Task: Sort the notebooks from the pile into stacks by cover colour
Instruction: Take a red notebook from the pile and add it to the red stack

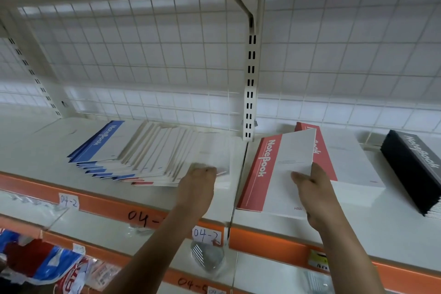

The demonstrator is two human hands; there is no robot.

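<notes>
Left hand [200, 179]: reaches in from the near side to the right end of the pile. Its fingers are curled down onto the outermost notebooks; blur hides whether they actually grip one, so I cannot tell.
Right hand [312, 188]: grasping the red notebook [274, 174] at its right edge, thumb on the cover, fingers tucked beneath.
Red notebook: white cover with a red band reading "NoteBook". It is slanted, partly over the red stack [353, 164], with its near left corner close to the shelf's front edge.
Pile [143, 150]: fanned out flat on the shelf [35, 150], left of the upright post [250, 79]. Blue-banded covers are at its left end, pale covers run rightward, and a few red edges peek out along the near side.
Red stack: right of the post, toward the back edge of the shelf.
Black stack [415, 169]: neat, by the shelf's right end, apart from the red stack.
Shelf front: an orange strip [107, 205] with handwritten tags [68, 200] reading "04-2".
Back: a white wire grid [143, 43].
Lower shelf: plastic-wrapped packets [47, 262] at the near left.
</notes>
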